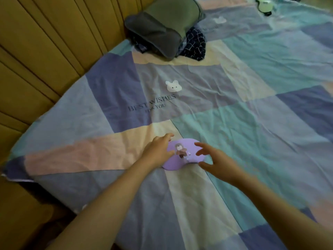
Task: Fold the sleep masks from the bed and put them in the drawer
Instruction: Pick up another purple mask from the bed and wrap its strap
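A lilac sleep mask (pixel 187 156) with a small bear picture lies flat on the patchwork bed cover (pixel 252 123), near the middle of the view. My left hand (pixel 158 150) rests on the mask's left end, fingers spread over it. Just right of the mask hovers my right hand (pixel 214 159), fingers apart and curled, holding nothing. A second, pale green sleep mask (pixel 263 4) lies far off at the top right of the bed. No drawer is in view.
A grey-green pillow (pixel 162 29) sits on dark checked fabric (pixel 194 46) at the head of the bed. A padded tan headboard (pixel 45 51) runs along the left. A white bear print (pixel 173 86) and lettering mark the cover.
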`<state>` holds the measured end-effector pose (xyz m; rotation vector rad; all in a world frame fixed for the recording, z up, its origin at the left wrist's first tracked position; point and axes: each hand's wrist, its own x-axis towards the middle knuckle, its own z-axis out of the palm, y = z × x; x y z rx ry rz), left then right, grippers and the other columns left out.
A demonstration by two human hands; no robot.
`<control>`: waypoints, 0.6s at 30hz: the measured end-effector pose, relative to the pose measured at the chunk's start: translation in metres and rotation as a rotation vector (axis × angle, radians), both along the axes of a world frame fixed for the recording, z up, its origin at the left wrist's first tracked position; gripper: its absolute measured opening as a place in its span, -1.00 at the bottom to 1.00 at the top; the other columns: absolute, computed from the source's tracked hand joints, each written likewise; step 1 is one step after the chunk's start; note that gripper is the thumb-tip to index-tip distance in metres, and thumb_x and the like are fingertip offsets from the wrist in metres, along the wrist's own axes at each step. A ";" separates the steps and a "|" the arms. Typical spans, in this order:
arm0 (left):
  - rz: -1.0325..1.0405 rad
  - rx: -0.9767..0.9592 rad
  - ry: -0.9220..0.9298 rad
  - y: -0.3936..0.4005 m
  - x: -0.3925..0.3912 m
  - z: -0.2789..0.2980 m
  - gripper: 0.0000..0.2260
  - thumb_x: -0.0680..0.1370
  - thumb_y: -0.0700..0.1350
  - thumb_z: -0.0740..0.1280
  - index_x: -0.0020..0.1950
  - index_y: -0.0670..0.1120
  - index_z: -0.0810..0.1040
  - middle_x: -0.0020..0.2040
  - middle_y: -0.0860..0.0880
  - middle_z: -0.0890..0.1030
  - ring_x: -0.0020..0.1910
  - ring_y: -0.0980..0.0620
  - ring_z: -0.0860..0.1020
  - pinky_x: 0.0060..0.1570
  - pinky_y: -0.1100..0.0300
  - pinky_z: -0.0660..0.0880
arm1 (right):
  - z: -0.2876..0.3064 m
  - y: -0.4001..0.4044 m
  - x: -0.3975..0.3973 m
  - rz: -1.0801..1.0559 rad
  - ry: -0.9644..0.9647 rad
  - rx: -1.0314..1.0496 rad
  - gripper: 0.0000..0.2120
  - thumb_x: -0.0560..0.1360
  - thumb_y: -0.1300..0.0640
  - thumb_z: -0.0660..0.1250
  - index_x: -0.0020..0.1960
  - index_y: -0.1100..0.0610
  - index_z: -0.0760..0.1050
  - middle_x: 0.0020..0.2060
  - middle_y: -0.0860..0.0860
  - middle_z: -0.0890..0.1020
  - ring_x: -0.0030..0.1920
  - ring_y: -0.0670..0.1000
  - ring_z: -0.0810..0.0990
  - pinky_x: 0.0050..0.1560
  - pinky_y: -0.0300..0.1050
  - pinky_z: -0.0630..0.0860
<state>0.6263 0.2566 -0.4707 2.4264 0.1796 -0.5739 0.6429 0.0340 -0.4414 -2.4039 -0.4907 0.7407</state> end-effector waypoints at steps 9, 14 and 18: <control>0.040 -0.241 -0.011 -0.019 0.028 -0.027 -0.74 0.45 -0.01 0.43 0.14 0.07 0.59 -0.15 0.12 0.57 -0.10 0.08 0.47 -0.10 0.28 0.41 | -0.045 0.019 -0.015 -0.417 0.169 0.139 -0.26 0.42 0.06 0.45 0.49 -0.06 0.15 0.18 -0.14 0.48 0.19 -0.06 0.49 0.13 -0.14 0.40; 0.095 -0.507 -0.189 -0.028 0.029 0.010 -0.66 0.42 -0.12 0.48 0.14 0.15 0.57 -0.21 0.19 0.55 -0.10 0.17 0.41 -0.05 0.35 0.35 | -0.028 0.020 -0.007 -0.617 0.159 0.406 -0.43 0.35 0.15 0.53 0.28 -0.07 0.40 -0.01 -0.15 0.66 0.04 -0.25 0.59 0.08 -0.27 0.43; 0.162 -0.530 -0.287 -0.025 0.037 0.019 -0.57 0.37 -0.04 0.52 0.18 0.19 0.51 -0.18 0.23 0.57 -0.05 0.22 0.40 -0.03 0.46 0.30 | -0.012 0.019 0.006 -0.660 0.186 0.643 -0.69 0.35 0.31 0.50 0.03 0.05 0.58 -0.18 0.07 0.69 -0.15 -0.04 0.67 -0.02 -0.13 0.55</control>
